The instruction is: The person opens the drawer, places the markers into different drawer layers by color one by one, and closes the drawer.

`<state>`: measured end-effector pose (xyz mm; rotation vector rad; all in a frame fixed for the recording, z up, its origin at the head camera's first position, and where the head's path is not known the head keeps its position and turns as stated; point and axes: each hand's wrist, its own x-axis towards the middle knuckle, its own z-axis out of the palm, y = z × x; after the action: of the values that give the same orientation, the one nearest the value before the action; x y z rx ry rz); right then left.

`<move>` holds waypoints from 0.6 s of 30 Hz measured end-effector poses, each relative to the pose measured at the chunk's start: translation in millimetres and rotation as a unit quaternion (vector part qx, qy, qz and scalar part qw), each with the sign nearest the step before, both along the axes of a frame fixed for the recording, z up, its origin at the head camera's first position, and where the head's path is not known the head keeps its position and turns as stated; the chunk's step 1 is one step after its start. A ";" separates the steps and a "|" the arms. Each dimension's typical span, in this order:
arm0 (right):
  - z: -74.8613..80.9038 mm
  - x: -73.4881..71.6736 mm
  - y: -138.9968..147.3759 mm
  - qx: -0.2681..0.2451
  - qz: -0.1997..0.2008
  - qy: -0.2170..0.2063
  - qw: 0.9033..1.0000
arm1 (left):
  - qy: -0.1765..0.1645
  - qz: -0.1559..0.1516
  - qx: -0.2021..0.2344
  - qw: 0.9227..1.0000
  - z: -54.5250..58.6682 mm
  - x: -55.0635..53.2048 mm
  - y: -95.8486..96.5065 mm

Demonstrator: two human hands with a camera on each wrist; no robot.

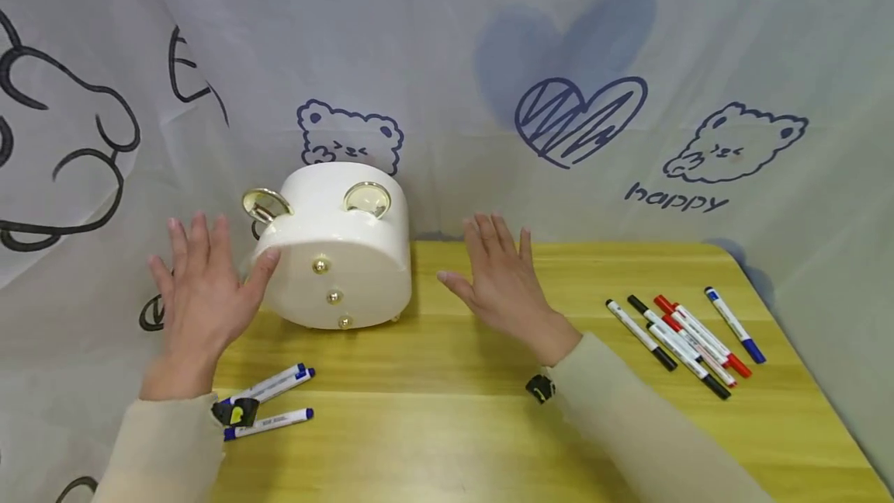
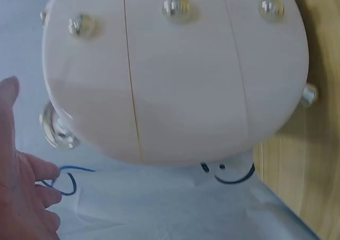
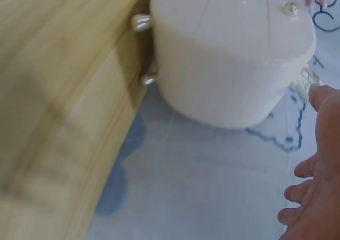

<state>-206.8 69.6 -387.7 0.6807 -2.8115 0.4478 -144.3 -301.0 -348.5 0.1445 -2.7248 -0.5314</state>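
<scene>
A person in cream sleeves has both hands raised around a glossy white rounded box with gold ear-shaped discs and three gold knobs [image 1: 335, 254], which stands on the yellow wood-grain table [image 1: 391, 441] at its far left part, in front of the white cloth printed with bears and hearts [image 1: 433, 45]. The left hand [image 1: 206, 301] is off the box's left side, fingers straight and a little apart, thumb stretched toward the box; the left wrist view shows a gap there. The right hand [image 1: 510, 278] is held well apart from the right side, fingers straight and close together, thumb out. Neither holds anything. I'd judge the step to be handling or placing the box, though whether the hands are arriving or leaving, I can't tell. If it needs shifting, the next move calls for both palms meeting its sides evenly, clear of the discs. White markers with blue caps [image 1: 268, 423] lie near the left wrist; white markers with black, red and blue caps [image 1: 708, 338] lie off to the right.
</scene>
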 end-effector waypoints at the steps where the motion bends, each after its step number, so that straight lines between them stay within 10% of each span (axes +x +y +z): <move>1: 3.0 -2.8 -8.2 0.004 0.004 -0.004 1.000 | -0.010 -0.001 -0.002 1.000 0.5 -4.1 -6.2; 18: 34.2 -26.1 -91.3 -0.004 0.054 0.030 0.998 | -0.080 -0.021 0.013 0.996 11.9 -41.7 -18.3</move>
<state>-232.9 -21.7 -353.5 0.8338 -2.7245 0.4490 -186.0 -319.2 -336.6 0.1422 -2.8832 -0.5899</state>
